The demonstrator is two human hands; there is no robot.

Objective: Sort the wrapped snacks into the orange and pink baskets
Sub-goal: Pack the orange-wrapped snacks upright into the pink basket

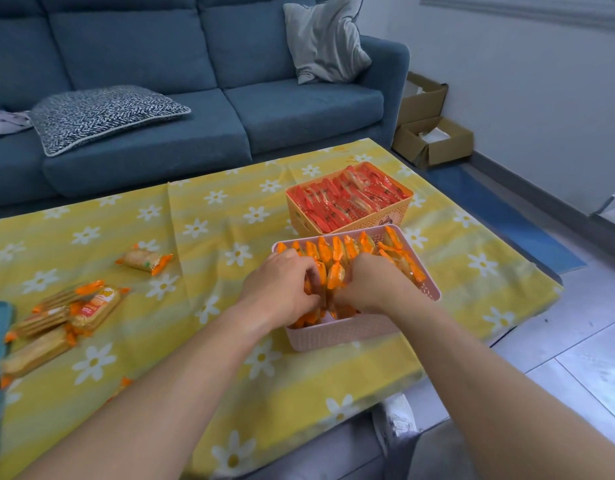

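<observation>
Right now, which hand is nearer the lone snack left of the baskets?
Left. The left hand grips orange snacks in the pink basket, to the right of the lone snack. The right hand grips more in the same basket, farther right still.

No text can be read in full. At the lower left of the frame, a clear wrapped snack packet with orange ends point(93, 308) carries a red label with white characters, too blurred to decipher. Right of centre, the orange perforated plastic basket point(361, 226) has a small printed figure on its near wall, with no wording discernible.
</observation>
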